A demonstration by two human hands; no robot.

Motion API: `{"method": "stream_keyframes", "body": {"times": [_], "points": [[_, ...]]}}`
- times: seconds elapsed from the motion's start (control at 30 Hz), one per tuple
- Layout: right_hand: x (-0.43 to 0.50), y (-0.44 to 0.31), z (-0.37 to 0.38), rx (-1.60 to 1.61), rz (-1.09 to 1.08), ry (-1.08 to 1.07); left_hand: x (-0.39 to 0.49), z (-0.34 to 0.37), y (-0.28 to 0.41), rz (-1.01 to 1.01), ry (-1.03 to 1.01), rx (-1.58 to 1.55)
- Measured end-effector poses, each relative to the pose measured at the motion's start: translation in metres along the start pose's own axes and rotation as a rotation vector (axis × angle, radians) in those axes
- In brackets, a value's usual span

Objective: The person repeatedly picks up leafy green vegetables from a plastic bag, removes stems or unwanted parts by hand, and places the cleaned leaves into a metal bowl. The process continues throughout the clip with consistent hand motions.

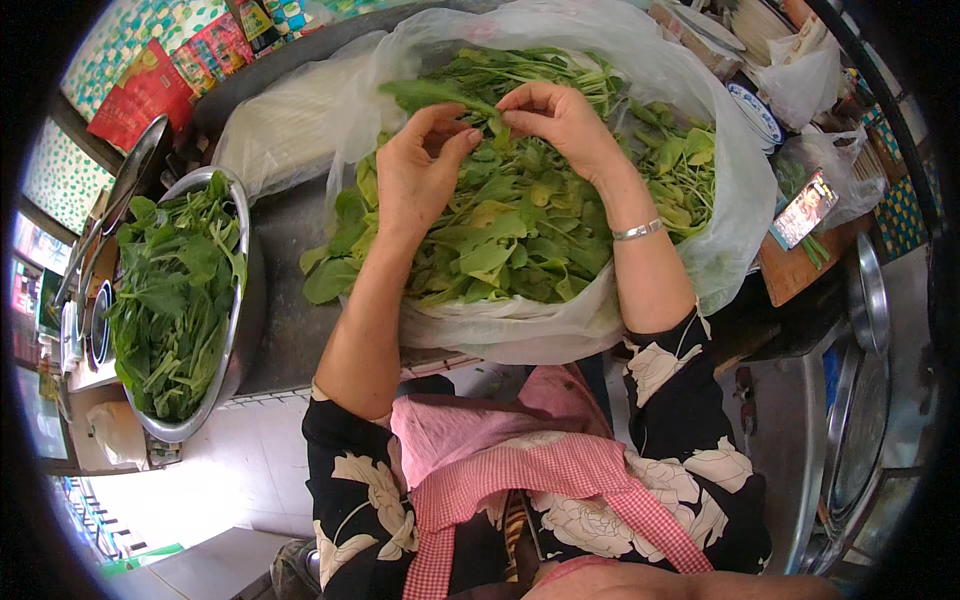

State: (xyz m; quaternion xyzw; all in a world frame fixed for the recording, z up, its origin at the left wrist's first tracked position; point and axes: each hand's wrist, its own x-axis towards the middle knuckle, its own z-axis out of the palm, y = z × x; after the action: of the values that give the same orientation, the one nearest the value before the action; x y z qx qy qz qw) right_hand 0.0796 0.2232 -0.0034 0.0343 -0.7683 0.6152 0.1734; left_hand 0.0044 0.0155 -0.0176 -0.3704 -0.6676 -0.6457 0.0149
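Observation:
In front of me a large translucent plastic bag (pixel 739 217) lies rolled open around a heap of leafy greens (pixel 495 247), some of them yellowing. My right hand (pixel 555 124), with a silver bracelet at the wrist, pinches the stem end of a single leafy green (pixel 431 96) above the heap. My left hand (pixel 420 161) is beside the same stalk, thumb and fingers curled; whether they grip it I cannot tell. To the left, a steel basin (pixel 244 300) is piled with darker loose greens (pixel 176 300).
Flat plastic-wrapped packs (pixel 281 135) lie behind the basin, near a wok (pixel 139 169) and a red packet (pixel 146 97). At right are a lit phone (pixel 804 210), a wooden cutting board (pixel 814 262), a blue-patterned plate (pixel 754 116) and a steel pan (pixel 870 292) by the counter edge.

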Motion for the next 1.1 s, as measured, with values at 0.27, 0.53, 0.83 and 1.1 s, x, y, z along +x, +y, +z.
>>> {"method": "stream_keyframes", "body": {"times": [0.27,0.53,0.83,1.1], "points": [[0.007,0.015,-0.012,-0.491,-0.033,0.096,0.005,-0.015,0.012,-0.159,0.108,-0.641],[0.011,0.051,-0.016,-0.895,0.072,0.005,-0.062,0.022,0.1,-0.435,-0.499,-1.228],[0.017,0.061,-0.01,-1.026,0.039,0.009,-0.124,0.054,0.183,-0.355,-0.935,-1.734],[0.011,0.043,-0.017,-0.285,0.054,0.233,-0.134,0.051,0.194,-0.359,-1.019,-1.776]]}}
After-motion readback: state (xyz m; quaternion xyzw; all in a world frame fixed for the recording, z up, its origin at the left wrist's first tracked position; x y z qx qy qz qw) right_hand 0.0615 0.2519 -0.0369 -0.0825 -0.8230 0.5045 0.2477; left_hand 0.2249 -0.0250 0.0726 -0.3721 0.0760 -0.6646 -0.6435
